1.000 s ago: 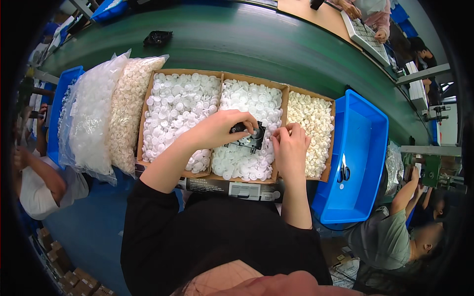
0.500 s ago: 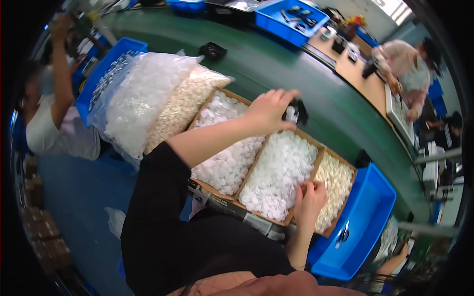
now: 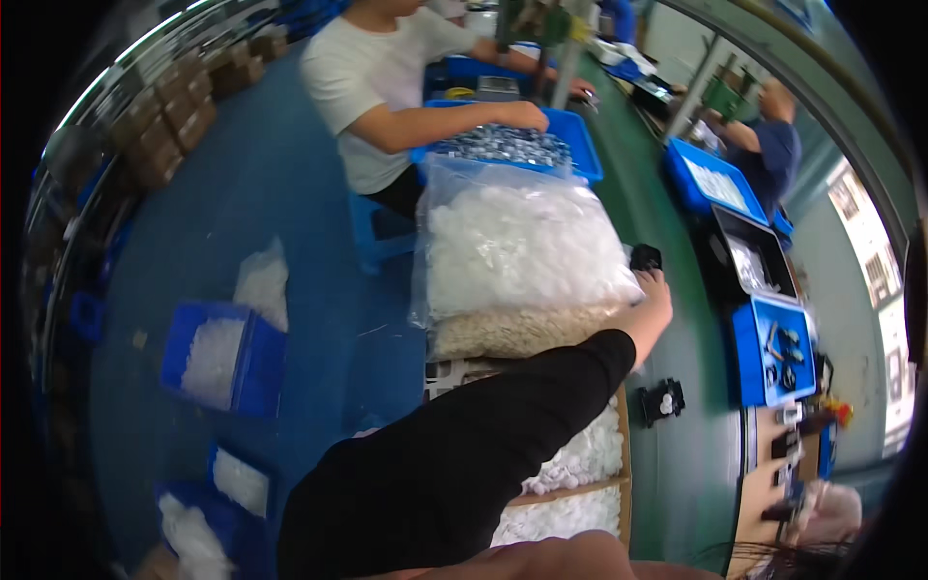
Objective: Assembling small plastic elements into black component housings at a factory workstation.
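My left hand (image 3: 654, 302) reaches out on a black-sleeved arm over the green conveyor belt (image 3: 691, 454). Its fingertips are at a small black part (image 3: 645, 257) lying on the belt; whether the fingers still grip the part cannot be told. A second black part (image 3: 662, 401) lies on the belt nearer to me. Under my arm are a clear bag of white pieces (image 3: 522, 237), a bag of beige pieces (image 3: 517, 331) and a cardboard box of white pieces (image 3: 580, 459). My right hand is out of view.
A co-worker in a white shirt (image 3: 372, 77) has both hands in a blue bin of small metal parts (image 3: 507, 145). Blue bins of white pieces (image 3: 222, 356) stand on the blue floor. Across the belt lie a black tray (image 3: 754, 259) and a blue tray (image 3: 773, 350).
My head has turned left, so the boxes have slid to the lower right. My left hand has carried the black part out over the belt. My right hand has left the view.
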Motion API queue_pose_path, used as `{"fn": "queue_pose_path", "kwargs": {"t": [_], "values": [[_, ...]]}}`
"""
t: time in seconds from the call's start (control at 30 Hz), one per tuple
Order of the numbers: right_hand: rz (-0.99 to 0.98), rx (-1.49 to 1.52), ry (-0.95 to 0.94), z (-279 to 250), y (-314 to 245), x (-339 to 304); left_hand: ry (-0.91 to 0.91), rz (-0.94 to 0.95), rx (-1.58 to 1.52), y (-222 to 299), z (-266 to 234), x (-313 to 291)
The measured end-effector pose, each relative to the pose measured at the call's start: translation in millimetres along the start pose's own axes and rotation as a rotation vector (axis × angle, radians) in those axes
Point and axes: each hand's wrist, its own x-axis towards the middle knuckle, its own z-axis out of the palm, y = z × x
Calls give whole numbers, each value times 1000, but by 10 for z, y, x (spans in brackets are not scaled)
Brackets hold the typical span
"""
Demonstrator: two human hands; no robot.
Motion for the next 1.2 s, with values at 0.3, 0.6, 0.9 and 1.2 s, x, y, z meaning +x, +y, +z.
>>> {"fn": "queue_pose_path", "kwargs": {"t": [0.3,0.6,0.9,1.2], "values": [[-34,73,87,93,-169,263,-29,459,360,44,-473,-354],[-18,182,260,-28,-52,-26,2,1122,-823,419,-1106,-1627],[-19,264,256,-466,-308,-166,229,1624,-857,-1242,-770,-3727],[52,401,255,-257,-531,-82,41,1558,-1076,-1236,-578,-3870]]}}
